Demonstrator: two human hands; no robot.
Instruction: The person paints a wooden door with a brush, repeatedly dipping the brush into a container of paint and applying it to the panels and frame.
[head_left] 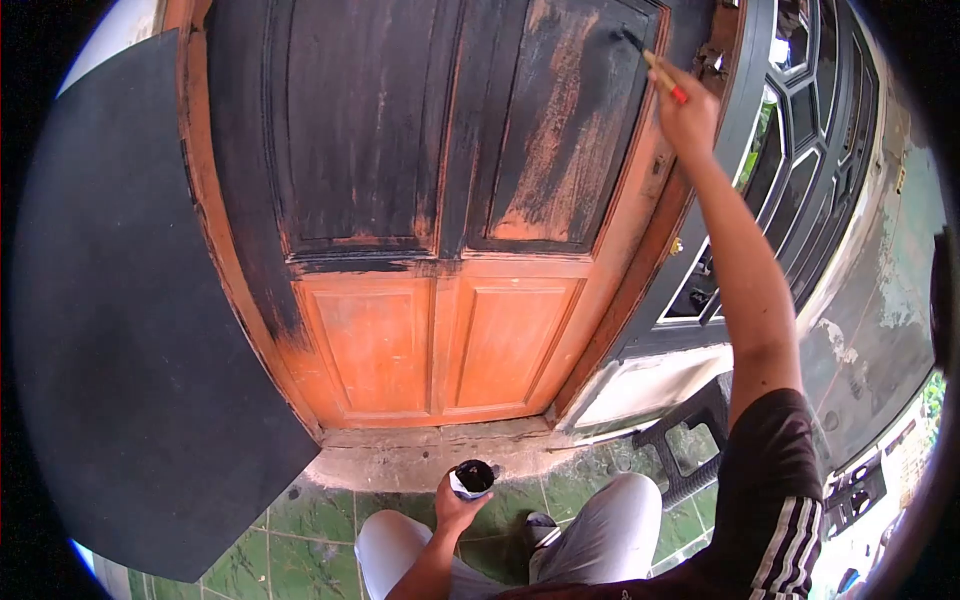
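Note:
My right hand is closed around a paintbrush with a wooden handle and a red end. Its dark bristles touch the upper right panel of the door, where black paint lies in streaks over orange. Low down between my knees, my left hand grips a small cup of black paint, its opening facing up. Black covers most of the door's upper left panel. Both lower panels are orange.
A large dark board stands at the left. Right of the door is a dark window frame with white edging. A black plastic stool stands near my right knee, on green floor tiles. A stone doorstep runs below the door.

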